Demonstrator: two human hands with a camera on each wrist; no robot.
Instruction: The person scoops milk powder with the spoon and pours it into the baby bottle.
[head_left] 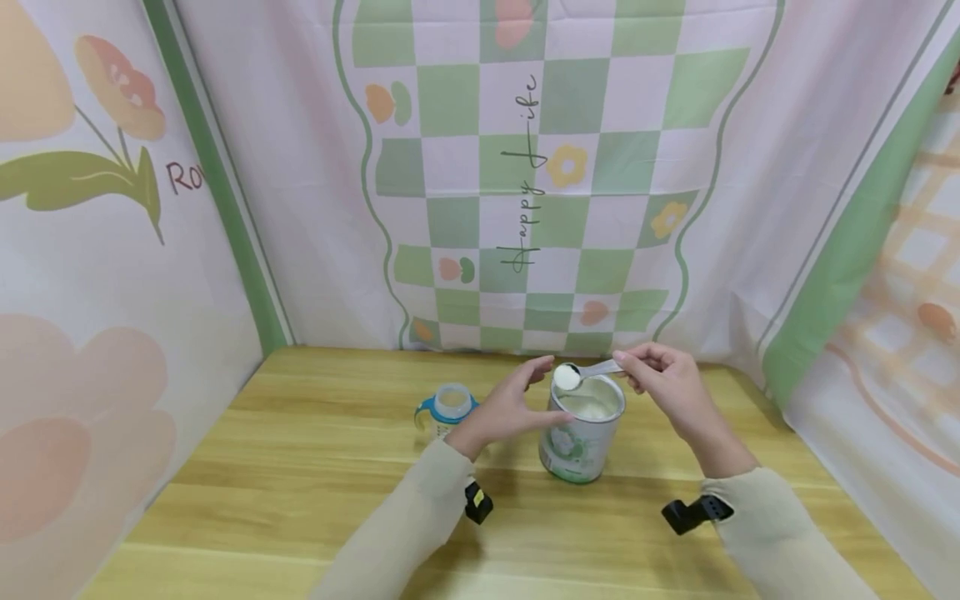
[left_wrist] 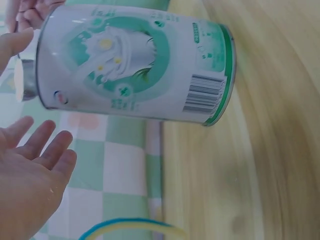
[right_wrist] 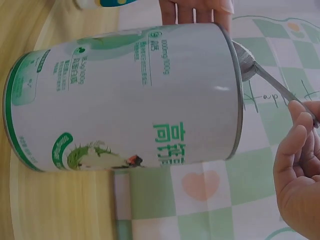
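Observation:
A white and green milk powder can stands upright and uncovered on the table, with pale powder inside. Above its rim is a metal measuring spoon, its bowl heaped with white powder. My right hand pinches the end of the spoon's handle. On the can's left side my left hand is spread, fingers and thumb apart, holding nothing; in the left wrist view its fingers stand clear of the can. Behind the left hand is a baby bottle with a blue collar and handle, partly hidden by that hand.
The wooden table ends at a checkered cloth backdrop. Printed cloths hang at the left and right sides too. Black wrist cameras sit on both cuffs.

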